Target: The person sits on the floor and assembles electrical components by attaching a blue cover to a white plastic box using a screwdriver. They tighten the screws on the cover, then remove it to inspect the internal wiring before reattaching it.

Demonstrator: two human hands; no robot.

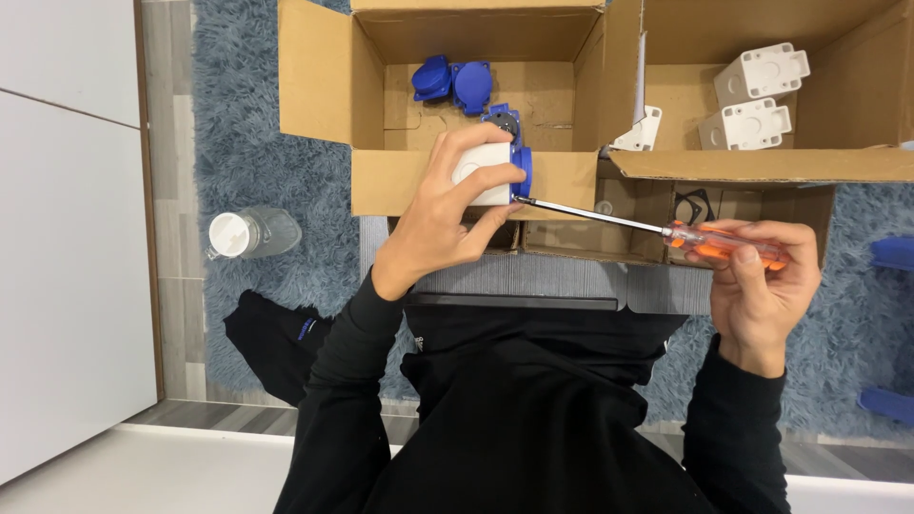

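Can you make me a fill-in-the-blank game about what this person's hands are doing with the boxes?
1. The left hand holds a white and ____ socket box.
2. The right hand holds a screwdriver with an ____ handle.
3. The white housings lie inside a ____ box.
4. A clear bottle lies on the fluffy ____.

Missing words: blue; orange; cardboard; rug

A white socket housing [484,171] with a blue front. A screwdriver [666,231] with a clear orange handle and silver shaft. Brown cardboard boxes [324,86] hold blue lids [455,84] and white housings [757,95]. Shaggy grey-blue rug [248,162]. Black sleeves [343,381]. A clear bottle [252,233] with a white cap.
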